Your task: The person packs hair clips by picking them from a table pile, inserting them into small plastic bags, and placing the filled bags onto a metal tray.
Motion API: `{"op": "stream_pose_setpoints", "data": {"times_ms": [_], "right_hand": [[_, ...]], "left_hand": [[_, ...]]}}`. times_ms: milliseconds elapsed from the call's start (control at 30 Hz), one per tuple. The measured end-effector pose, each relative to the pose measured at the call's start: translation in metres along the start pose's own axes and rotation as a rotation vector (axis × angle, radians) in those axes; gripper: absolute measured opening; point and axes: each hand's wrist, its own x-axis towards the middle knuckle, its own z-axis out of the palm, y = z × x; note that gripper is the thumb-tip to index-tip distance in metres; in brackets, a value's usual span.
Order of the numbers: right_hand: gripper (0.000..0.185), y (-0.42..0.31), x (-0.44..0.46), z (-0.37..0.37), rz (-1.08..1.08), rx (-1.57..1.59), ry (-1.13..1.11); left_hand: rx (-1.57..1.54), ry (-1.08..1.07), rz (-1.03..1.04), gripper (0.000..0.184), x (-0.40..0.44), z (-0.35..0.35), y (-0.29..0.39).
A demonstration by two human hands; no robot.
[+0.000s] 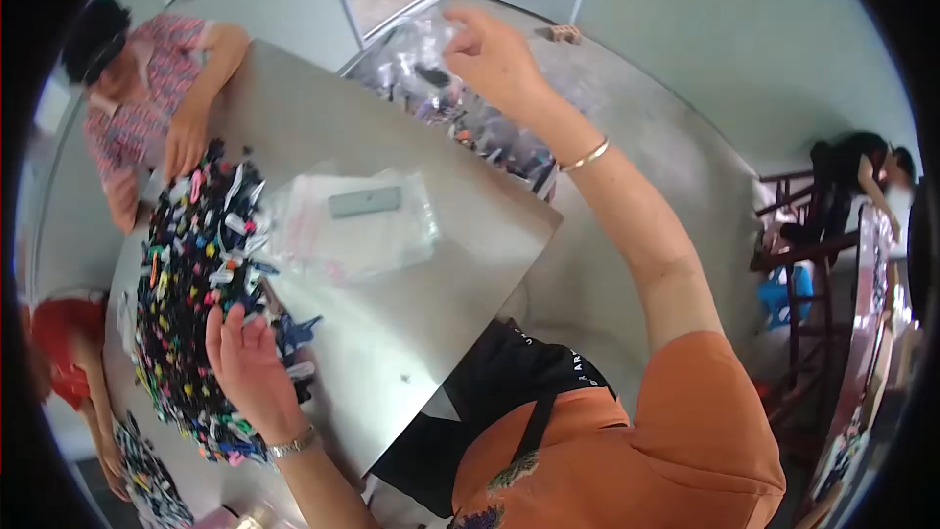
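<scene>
My left hand [253, 372] hovers over the near side of a large heap of small dark and multicoloured pieces [186, 323], too small to name for sure. Its fingers are loosely bent and apart, with nothing visible in them. My right hand [494, 59] is stretched out beyond the table edge, its index finger extended and the others curled. Right beside its fingertips lies a clear plastic bag [423, 51] with a dark clump inside; a firm hold on it does not show. Flat clear bags [392, 243] lie on the table, and a grey flat block [365, 201] rests on them.
Many filled clear bags [490, 142] are piled beyond the edge of the metal table [470, 225]. A person in a patterned shirt [157, 88] and another in red [69, 343] sit across. At far right, a person in black [847, 176] works near a blue stool [783, 296].
</scene>
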Motion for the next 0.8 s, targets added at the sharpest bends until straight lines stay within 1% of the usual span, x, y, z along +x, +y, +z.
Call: {"op": "stream_pose_setpoints", "data": {"times_ms": [67,100,167,200,233,267,300,333,367,400,433,500,533,600,633,700,767,800], "right_hand": [[0.038,0.030,-0.009,-0.007,0.104,-0.326,-0.026],[0.038,0.076,-0.020,-0.034,0.138,-0.276,0.017],[0.033,0.115,-0.034,-0.045,0.147,-0.366,-0.084],[0.033,0.132,-0.039,-0.043,0.149,-0.359,-0.067],[0.035,0.145,-0.044,-0.037,0.182,-0.347,-0.131],[0.036,0.159,-0.047,-0.031,0.209,-0.334,-0.199],[0.036,0.166,-0.049,-0.024,0.214,-0.318,-0.195],[0.035,0.172,-0.050,-0.017,0.205,-0.345,-0.255],[0.033,0.178,-0.050,-0.008,0.193,-0.373,-0.318],[0.028,0.186,-0.051,0.002,0.181,-0.376,-0.290],[0.028,0.196,-0.050,0.012,0.182,-0.368,-0.293],[0.029,0.209,-0.048,0.028,0.262,-0.428,-0.435],[0.029,0.212,-0.050,0.032,0.263,-0.424,-0.440],[0.030,0.217,-0.056,0.034,0.428,-0.536,-0.240],[0.030,0.219,-0.056,0.034,0.428,-0.534,-0.246],[0.034,0.218,-0.055,0.031,0.256,-0.456,0.214],[0.034,0.209,-0.059,0.023,0.279,-0.419,0.195],[0.027,0.203,-0.064,0.018,0.217,-0.384,0.078]], "left_hand": [[0.192,0.082,0.105,0.030,0.005,-0.013,0.002],[0.253,0.043,0.120,0.030,-0.005,0.015,-0.008],[0.427,0.007,0.172,0.030,-0.004,0.007,-0.029],[0.496,0.034,0.190,0.024,-0.006,0.013,-0.034],[0.508,0.024,0.198,0.024,-0.007,0.019,-0.037],[0.591,0.024,0.241,0.021,-0.009,0.023,-0.039],[0.679,0.027,0.281,0.018,-0.010,0.026,-0.039],[0.725,0.038,0.295,0.017,-0.011,0.030,-0.040],[0.737,0.039,0.299,0.017,-0.011,0.031,-0.040],[0.747,0.045,0.295,0.017,-0.011,0.030,-0.041],[0.756,0.053,0.291,0.017,-0.011,0.030,-0.042],[0.758,0.059,0.294,0.016,-0.012,0.031,-0.042],[0.763,0.061,0.296,0.016,-0.011,0.030,-0.043],[0.769,0.066,0.295,0.016,-0.011,0.027,-0.044],[0.798,0.057,0.285,0.017,-0.010,0.025,-0.045],[0.830,0.059,0.274,0.019,-0.012,0.021,-0.044],[0.814,0.035,0.272,0.018,-0.012,0.024,-0.043],[0.814,0.043,0.272,0.018,-0.011,0.025,-0.044]]}}
